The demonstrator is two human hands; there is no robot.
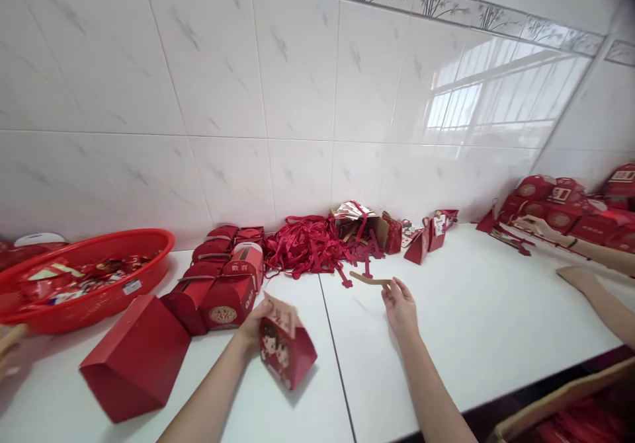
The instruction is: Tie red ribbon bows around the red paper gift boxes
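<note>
My left hand (255,324) grips a small red candy gift box (295,360) by its upper side. A printed cartoon couple shows on the box's front, and the box tilts over the white table. Between the thumb and fingers of my right hand (401,307) is a thin tan paper strip (366,279), pointing left. Just beyond the strip lie several dark red paper strips with shaped ends (368,251). A heap of red ribbons (310,244) is next to them, against the wall. Left of my left hand stand red boxes (223,301) in rows.
A large red box (136,357) sits at the left, before a red plastic basin (94,307) of wrapped sweets. An open carton (380,228) and small red boxes (421,241) stand by the wall. Other people's arms (595,297) reach in at right; another hand (10,350) shows far left.
</note>
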